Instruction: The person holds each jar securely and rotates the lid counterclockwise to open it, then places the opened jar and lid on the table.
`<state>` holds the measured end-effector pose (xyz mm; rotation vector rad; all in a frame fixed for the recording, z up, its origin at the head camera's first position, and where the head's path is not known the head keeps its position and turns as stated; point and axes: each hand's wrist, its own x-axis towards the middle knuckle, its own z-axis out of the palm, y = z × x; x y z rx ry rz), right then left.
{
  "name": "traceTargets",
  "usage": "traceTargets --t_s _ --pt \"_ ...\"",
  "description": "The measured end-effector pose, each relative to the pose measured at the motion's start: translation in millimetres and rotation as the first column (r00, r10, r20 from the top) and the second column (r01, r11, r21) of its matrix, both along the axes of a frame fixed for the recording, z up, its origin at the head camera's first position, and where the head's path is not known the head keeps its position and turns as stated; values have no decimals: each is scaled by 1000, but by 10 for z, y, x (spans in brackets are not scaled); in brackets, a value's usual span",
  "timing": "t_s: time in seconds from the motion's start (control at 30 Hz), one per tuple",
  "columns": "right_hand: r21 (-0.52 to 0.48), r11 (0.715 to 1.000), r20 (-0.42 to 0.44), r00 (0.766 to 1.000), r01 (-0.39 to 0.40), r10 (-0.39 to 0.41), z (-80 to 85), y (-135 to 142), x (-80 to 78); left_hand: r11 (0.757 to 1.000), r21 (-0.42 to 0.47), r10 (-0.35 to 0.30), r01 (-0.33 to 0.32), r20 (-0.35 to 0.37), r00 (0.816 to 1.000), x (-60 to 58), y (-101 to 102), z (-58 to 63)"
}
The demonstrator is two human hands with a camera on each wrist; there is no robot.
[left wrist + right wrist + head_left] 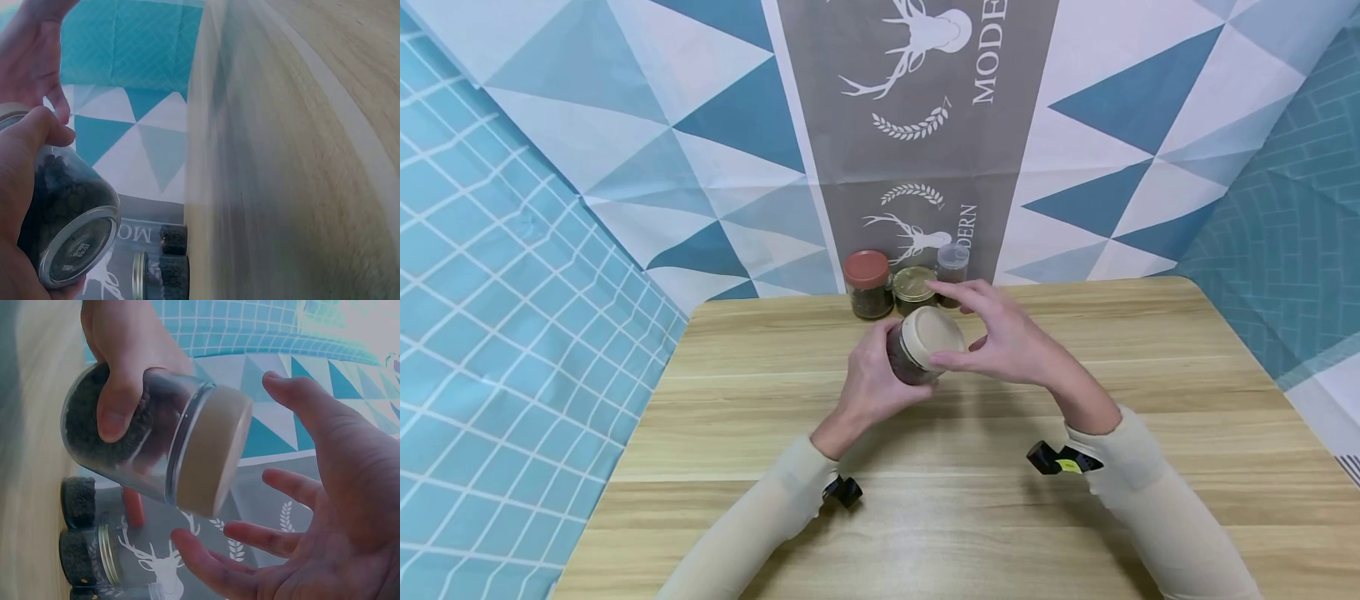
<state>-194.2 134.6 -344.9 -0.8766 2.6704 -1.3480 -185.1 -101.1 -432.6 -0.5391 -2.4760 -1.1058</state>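
My left hand (pixel 877 372) grips a clear jar (pixel 156 419) around its body, tilted and held above the table. Dark, loose contents lie inside, and the jar's round base (pixel 80 247) shows in the left wrist view. A cream lid (pixel 934 333) closes its top. Around that lid my right hand (pixel 1000 337) is spread, thumb and fingers apart. In the right wrist view a gap shows between the right fingertips (pixel 270 376) and the lid.
Against the back wall stand a red-lidded jar (pixel 867 283), a gold-lidded jar (pixel 914 285) and a slimmer clear-lidded jar (pixel 953 262), all with dark contents. They sit at the far edge of the wooden table (pixel 925 517). Patterned sheets (pixel 730 125) cover the walls.
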Motion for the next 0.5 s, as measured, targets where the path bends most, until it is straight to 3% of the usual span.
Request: traceTargets --t_s 0.23,0.5 --pt "88 996 -101 995 -13 22 -46 -96 29 999 -33 -21 19 -48 999 9 45 -28" --pt "112 994 -97 995 -18 29 -68 -127 31 999 -28 -30 29 -45 999 29 56 -20"
